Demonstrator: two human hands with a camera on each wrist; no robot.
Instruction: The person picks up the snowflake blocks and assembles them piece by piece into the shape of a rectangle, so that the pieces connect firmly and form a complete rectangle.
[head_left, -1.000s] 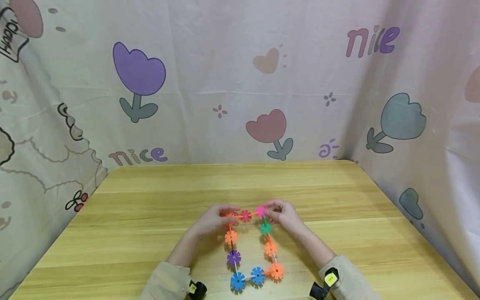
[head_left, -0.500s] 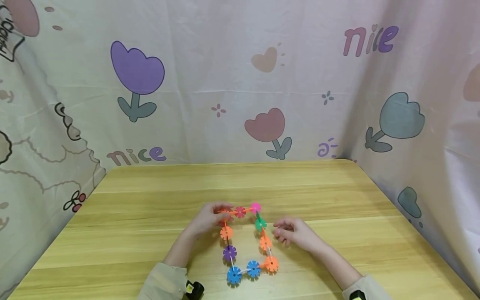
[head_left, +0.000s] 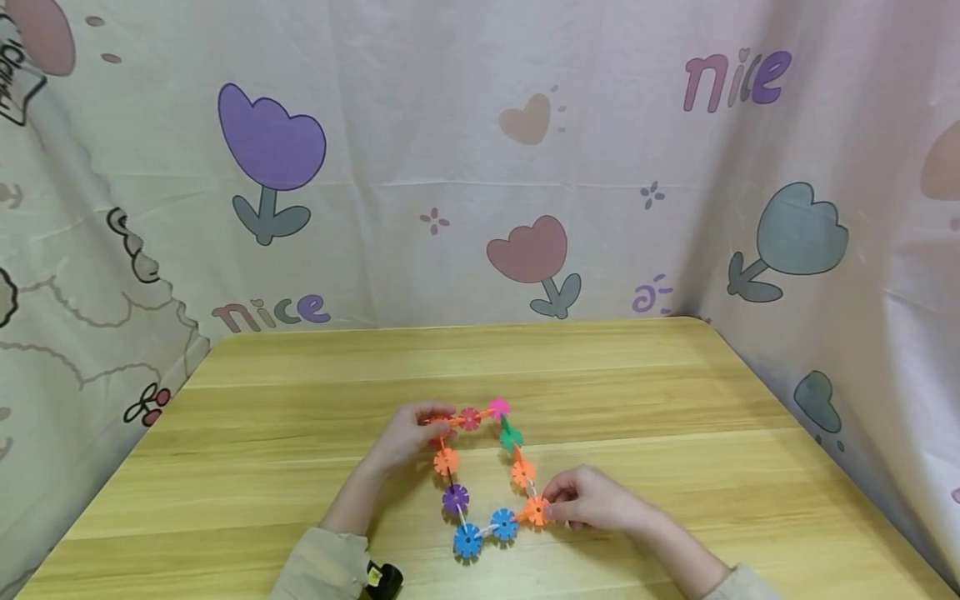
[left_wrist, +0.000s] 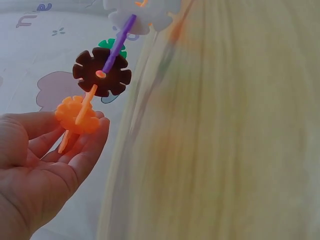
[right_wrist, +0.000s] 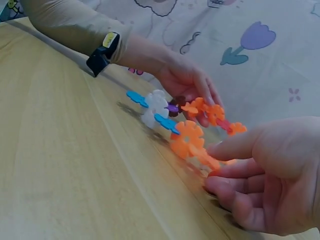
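Observation:
A closed, roughly four-sided ring of linked notched plastic discs sits in the middle front of the head view. It has blue discs at the near left, a purple disc, a green disc and a pink disc at the far right corner. My left hand pinches the far left corner, where an orange disc lies between thumb and fingers. At the near right corner my right hand pinches an orange disc by its edge. In the right wrist view, more orange discs are partly hidden behind that thumb.
The ring is over a light wooden table. A pale curtain printed with tulips and hearts hangs behind and along both sides. A black wrist camera is strapped at the left sleeve.
My right hand has let go of the pink disc at the far right corner and moved nearer, onto the orange corner disc. My left hand keeps its hold; the ring has shifted slightly left in view.

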